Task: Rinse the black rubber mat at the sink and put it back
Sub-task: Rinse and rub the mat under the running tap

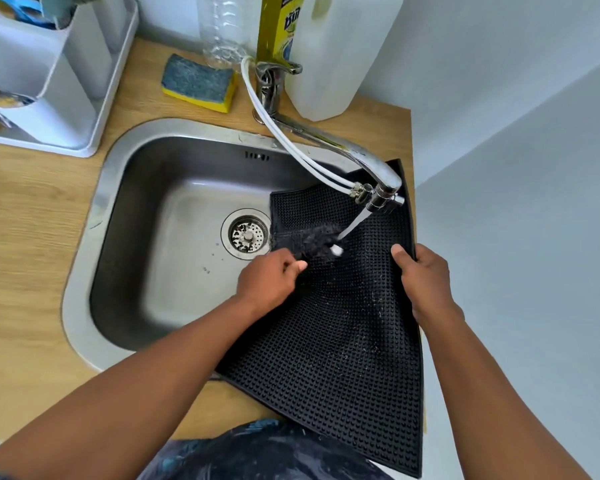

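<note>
The studded black rubber mat (pixel 340 334) is draping from the counter into the steel sink (pixel 174 209). The right hand (pixel 426 282) is gripping its edge; the left hand (pixel 271 278) is rubbing with curled fingers, whether holding anything I cannot tell. Best to be sliding unrinsed studs under the chrome tap's running stream (pixel 352 226).

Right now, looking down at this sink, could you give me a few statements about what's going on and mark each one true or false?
1. Water runs from the faucet onto the black rubber mat. True.
2. The right hand holds the mat's right edge. True.
3. The left hand grips the sponge. False: the sponge lies on the counter behind the sink; the left hand holds a dark brush on the mat.
4. The mat lies flat on the sink floor. False: it slopes over the sink's right rim.
5. The drain strainer is uncovered. True.
</note>
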Demonstrator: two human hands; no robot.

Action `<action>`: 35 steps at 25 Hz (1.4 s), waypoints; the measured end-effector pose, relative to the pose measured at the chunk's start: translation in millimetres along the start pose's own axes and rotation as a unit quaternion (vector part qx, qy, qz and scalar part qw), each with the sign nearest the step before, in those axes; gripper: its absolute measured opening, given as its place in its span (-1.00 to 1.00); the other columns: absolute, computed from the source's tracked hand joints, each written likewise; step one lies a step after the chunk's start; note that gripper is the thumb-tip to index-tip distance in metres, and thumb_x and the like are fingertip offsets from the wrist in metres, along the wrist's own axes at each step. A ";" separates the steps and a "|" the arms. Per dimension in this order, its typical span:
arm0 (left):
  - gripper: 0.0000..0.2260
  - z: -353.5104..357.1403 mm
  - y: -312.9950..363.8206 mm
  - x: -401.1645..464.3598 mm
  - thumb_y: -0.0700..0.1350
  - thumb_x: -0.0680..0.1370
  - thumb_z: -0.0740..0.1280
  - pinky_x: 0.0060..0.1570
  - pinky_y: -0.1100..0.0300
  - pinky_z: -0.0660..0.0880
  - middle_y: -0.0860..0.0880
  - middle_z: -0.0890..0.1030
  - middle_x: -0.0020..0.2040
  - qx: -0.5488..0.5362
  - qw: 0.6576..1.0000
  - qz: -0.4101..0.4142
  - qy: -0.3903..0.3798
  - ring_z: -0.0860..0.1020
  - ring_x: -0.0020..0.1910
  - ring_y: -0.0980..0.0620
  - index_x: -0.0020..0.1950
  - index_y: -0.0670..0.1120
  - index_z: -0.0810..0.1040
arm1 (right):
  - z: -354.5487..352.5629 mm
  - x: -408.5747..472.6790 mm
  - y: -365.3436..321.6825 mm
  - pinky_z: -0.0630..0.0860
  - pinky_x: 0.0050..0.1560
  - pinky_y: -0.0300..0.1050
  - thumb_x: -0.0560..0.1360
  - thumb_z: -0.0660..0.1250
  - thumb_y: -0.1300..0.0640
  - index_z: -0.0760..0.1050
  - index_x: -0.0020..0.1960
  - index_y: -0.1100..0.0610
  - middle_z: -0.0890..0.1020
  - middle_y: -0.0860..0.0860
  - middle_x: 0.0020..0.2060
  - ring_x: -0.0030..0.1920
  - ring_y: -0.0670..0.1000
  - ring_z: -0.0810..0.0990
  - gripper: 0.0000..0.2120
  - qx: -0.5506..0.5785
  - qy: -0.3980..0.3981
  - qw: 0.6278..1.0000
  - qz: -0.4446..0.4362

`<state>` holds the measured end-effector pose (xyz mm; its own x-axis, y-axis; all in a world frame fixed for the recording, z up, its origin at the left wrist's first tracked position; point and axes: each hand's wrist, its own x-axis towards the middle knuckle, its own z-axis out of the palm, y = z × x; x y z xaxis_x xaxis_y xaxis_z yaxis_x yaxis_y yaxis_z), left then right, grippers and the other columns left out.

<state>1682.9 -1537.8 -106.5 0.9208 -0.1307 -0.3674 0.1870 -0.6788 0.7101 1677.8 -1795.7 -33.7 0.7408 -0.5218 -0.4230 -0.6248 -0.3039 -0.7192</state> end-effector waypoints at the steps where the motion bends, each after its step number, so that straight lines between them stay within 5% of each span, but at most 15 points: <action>1: -0.73 -5.9 -4.0 7.1 0.18 0.66 0.27 -0.18 0.11 0.46 0.01 0.65 -0.15 -0.005 0.998 -0.054 0.015 0.62 -0.11 -0.05 -0.16 0.07 0.51 | 0.1 -0.2 0.3 0.70 0.12 0.15 0.60 0.42 -0.06 0.70 -0.06 -0.04 0.78 -0.09 -0.18 -0.07 0.04 0.76 -0.86 -0.004 -0.001 1.000 -0.002; 5: -0.75 2.5 10.1 6.0 0.19 0.64 0.27 -0.19 0.11 0.51 0.08 0.62 -0.23 -0.038 0.998 0.039 -0.007 0.60 -0.19 0.00 -0.12 0.08 0.52 | 0.0 1.1 2.0 0.69 0.12 0.15 0.61 0.41 -0.05 0.69 -0.04 -0.05 0.78 -0.08 -0.16 -0.05 0.04 0.76 -0.86 -0.007 -0.002 1.000 -0.005; 9: -0.69 -0.9 4.7 16.5 0.15 0.68 0.23 -0.04 0.02 0.58 -0.07 0.67 -0.12 -0.022 0.996 -0.081 -0.009 0.62 -0.11 -0.11 -0.17 0.01 0.47 | -1.6 2.7 1.0 0.70 0.08 0.09 0.61 0.42 -0.04 0.70 -0.06 -0.05 0.79 -0.13 -0.19 -0.05 0.05 0.77 -0.87 0.007 -0.024 1.000 0.000; 13: -0.71 8.6 13.7 5.2 0.19 0.65 0.25 -0.18 0.09 0.54 0.04 0.65 -0.22 -0.055 0.998 0.009 -0.023 0.62 -0.21 -0.01 -0.14 0.04 0.52 | -2.3 5.1 3.5 0.69 0.10 0.11 0.63 0.41 -0.02 0.67 -0.07 -0.06 0.77 -0.07 -0.15 -0.04 0.06 0.76 -0.87 -0.006 -0.021 1.000 -0.010; 17: -0.69 2.1 -3.4 17.0 0.11 0.68 0.26 -0.06 0.08 0.51 -0.12 0.71 -0.07 -0.076 0.988 -0.134 0.009 0.64 -0.06 -0.11 -0.10 -0.08 0.56 | -3.2 -0.2 2.2 0.65 0.11 0.09 0.64 0.38 -0.05 0.63 -0.07 -0.11 0.74 -0.07 -0.08 -0.03 0.02 0.72 -0.87 -0.044 -0.021 0.998 -0.051; 21: -0.77 13.4 7.4 0.4 0.16 0.64 0.30 -0.18 0.14 0.54 0.01 0.70 -0.22 -0.122 0.991 -0.013 -0.046 0.63 -0.24 0.06 -0.11 0.05 0.55 | -4.5 -5.9 4.7 0.64 0.09 0.10 0.65 0.35 -0.06 0.60 -0.06 -0.09 0.73 -0.05 -0.08 -0.04 0.03 0.71 -0.85 -0.071 -0.015 0.995 -0.067; 25: -0.74 8.0 -12.0 9.7 0.10 0.67 0.29 0.03 -0.01 0.61 -0.12 0.72 -0.10 -0.108 0.987 -0.115 -0.011 0.68 -0.11 -0.17 -0.03 -0.06 0.60 | -1.5 -13.1 4.5 0.59 -0.03 -0.01 0.67 0.33 -0.06 0.57 -0.07 -0.11 0.71 -0.10 -0.11 -0.06 0.00 0.69 -0.85 -0.090 -0.019 0.993 -0.078; 29: -0.77 10.4 -8.0 4.4 0.14 0.64 0.31 -0.08 0.09 0.57 -0.01 0.69 -0.21 -0.089 0.993 -0.042 -0.060 0.64 -0.21 0.02 -0.12 0.05 0.57 | -6.4 -6.5 -9.3 0.54 -0.23 -0.11 0.54 0.43 -0.08 0.63 -0.11 -0.03 0.74 -0.07 -0.17 -0.15 -0.02 0.72 -0.86 -0.133 -0.047 0.988 -0.054; 32: -0.76 13.0 -8.3 1.5 0.15 0.64 0.31 -0.07 0.07 0.58 0.01 0.68 -0.22 -0.071 0.997 -0.034 -0.025 0.64 -0.18 0.00 -0.11 0.04 0.58 | -10.2 18.3 -47.0 0.52 -0.22 -0.07 0.36 0.49 -0.16 0.63 -0.09 0.06 0.70 -0.03 -0.17 -0.14 -0.01 0.69 -0.70 -0.203 -0.068 0.973 -0.082; 35: -0.77 20.6 0.9 -2.2 0.15 0.64 0.29 -0.14 0.11 0.54 0.05 0.65 -0.25 -0.090 0.996 0.006 -0.028 0.62 -0.20 0.01 -0.11 0.06 0.56 | 5.2 35.7 -80.3 0.56 -0.08 -0.09 0.46 0.53 -0.09 0.63 0.04 -0.06 0.70 -0.06 -0.09 -0.10 -0.04 0.67 -0.79 -0.153 -0.107 0.975 -0.117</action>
<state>1674.0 -1553.0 -117.4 0.9036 -0.1817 -0.3879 0.2392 -0.5373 0.8088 1755.7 -1785.7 6.1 0.8863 -0.2415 -0.3952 -0.4522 -0.6357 -0.6256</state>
